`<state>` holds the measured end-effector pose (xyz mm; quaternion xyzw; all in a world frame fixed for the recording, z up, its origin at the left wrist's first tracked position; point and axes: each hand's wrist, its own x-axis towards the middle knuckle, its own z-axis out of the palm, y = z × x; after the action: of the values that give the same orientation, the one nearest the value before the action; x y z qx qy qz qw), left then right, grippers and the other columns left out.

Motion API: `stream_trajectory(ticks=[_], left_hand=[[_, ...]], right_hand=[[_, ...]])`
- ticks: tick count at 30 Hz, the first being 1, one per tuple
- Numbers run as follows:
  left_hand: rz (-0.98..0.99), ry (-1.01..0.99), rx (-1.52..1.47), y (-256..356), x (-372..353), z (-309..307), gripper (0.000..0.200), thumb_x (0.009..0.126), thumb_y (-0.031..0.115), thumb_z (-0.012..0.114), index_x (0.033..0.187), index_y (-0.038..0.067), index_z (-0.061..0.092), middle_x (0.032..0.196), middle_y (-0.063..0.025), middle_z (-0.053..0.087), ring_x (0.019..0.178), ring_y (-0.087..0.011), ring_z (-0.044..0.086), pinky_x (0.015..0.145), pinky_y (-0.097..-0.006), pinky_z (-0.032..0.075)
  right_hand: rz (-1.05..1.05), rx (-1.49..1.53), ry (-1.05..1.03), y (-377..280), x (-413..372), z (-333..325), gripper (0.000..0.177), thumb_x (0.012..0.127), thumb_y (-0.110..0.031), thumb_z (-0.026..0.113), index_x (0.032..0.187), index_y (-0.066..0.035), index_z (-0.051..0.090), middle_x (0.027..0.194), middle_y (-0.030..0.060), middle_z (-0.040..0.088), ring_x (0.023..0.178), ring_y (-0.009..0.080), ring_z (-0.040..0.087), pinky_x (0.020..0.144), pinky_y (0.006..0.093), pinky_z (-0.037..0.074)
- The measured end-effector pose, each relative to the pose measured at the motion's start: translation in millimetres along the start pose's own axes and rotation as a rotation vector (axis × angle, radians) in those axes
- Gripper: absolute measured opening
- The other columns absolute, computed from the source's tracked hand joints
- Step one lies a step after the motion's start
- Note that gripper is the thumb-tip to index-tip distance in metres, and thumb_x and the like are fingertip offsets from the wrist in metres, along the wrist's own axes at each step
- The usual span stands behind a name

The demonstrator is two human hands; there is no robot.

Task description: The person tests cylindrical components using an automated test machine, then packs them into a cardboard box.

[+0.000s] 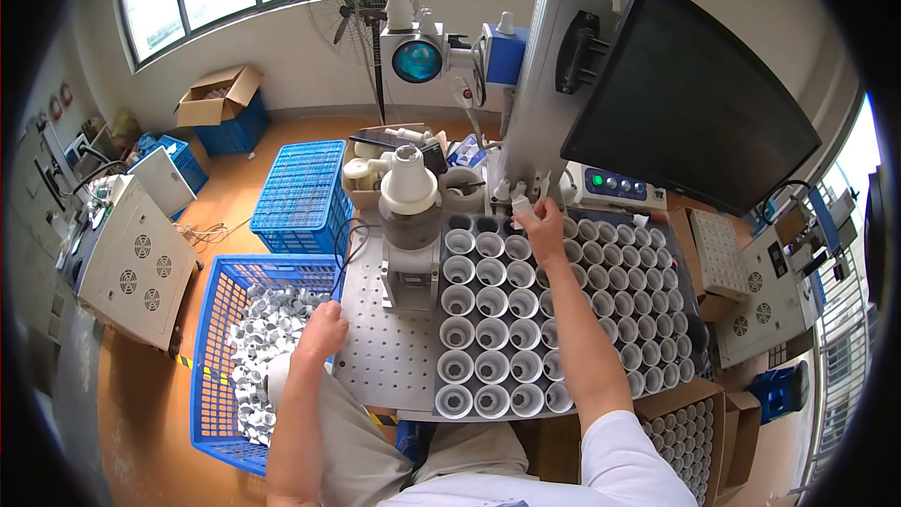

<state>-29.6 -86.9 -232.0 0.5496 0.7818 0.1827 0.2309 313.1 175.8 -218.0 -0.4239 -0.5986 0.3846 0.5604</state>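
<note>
My right hand [542, 225] reaches to the far end of a dark tray [690, 319] filled with rows of white cups, and its fingers are closed on one small white cup [522, 209]. My left hand [320, 330] hangs over the blue crate [214, 338] at my left, which is heaped with white cups; its fingers curl downward and what they hold is hidden. Between the hands stands a grey fixture [410, 225] with a white cone-shaped part on top, on a perforated metal plate [387, 357].
A laser marking head [419, 58] and a dark monitor [690, 99] stand behind the tray. An upturned blue crate [303, 197] sits on the floor at left, a grey cabinet [136, 258] beyond it. Cardboard boxes of cups [685, 437] lie at lower right.
</note>
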Motion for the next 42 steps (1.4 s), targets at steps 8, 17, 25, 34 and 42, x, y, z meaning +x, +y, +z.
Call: stream_trajectory(ticks=[8,17,25,34,42], left_hand=[[0.005,0.020,-0.012,-1,0,2,0.020,0.079,0.012,0.051,0.086,-0.007,0.054,0.094,-0.0281,0.057,0.094,-0.0456,0.054,0.085,-0.0485,0.044],[0.028,0.005,-0.036,-6,0,4,0.017,0.079,0.011,0.050,0.084,-0.006,0.053,0.093,-0.0267,0.057,0.094,-0.0440,0.053,0.085,-0.0483,0.043],[0.281,0.437,-0.354,8,23,-15,0.021,0.076,0.008,0.042,0.073,0.000,0.061,0.080,-0.0177,0.062,0.086,-0.0327,0.057,0.081,-0.0422,0.044],[0.502,0.748,-0.548,168,59,-140,0.018,0.077,0.006,0.038,0.082,-0.006,0.051,0.099,-0.0164,0.066,0.093,-0.0221,0.059,0.089,-0.0364,0.045],[0.506,0.752,-0.505,212,79,-129,0.026,0.074,0.008,0.046,0.082,-0.002,0.069,0.092,-0.0257,0.062,0.091,-0.0359,0.057,0.087,-0.0407,0.044]], right_hand=[[-0.061,-0.107,-0.010,-8,-2,-1,0.036,0.073,-0.013,0.073,0.069,-0.010,0.038,0.069,-0.0035,0.034,0.064,0.0086,0.033,0.056,0.0261,0.032],[-0.060,-0.096,-0.032,-4,-2,-1,0.040,0.073,-0.016,0.075,0.065,-0.009,0.037,0.065,-0.0036,0.036,0.062,0.0090,0.033,0.054,0.0273,0.031],[-0.038,-0.018,-0.038,-15,-1,1,0.040,0.075,-0.016,0.073,0.062,-0.010,0.036,0.060,-0.0043,0.036,0.059,0.0075,0.032,0.052,0.0270,0.030],[-0.128,0.233,-0.063,-123,13,20,0.039,0.081,-0.014,0.071,0.061,-0.012,0.038,0.060,-0.0069,0.036,0.057,0.0040,0.030,0.050,0.0224,0.026],[-0.317,0.432,-0.067,-190,15,40,0.027,0.086,-0.012,0.069,0.069,-0.007,0.050,0.066,-0.0050,0.051,0.062,0.0009,0.039,0.054,0.0194,0.034]])
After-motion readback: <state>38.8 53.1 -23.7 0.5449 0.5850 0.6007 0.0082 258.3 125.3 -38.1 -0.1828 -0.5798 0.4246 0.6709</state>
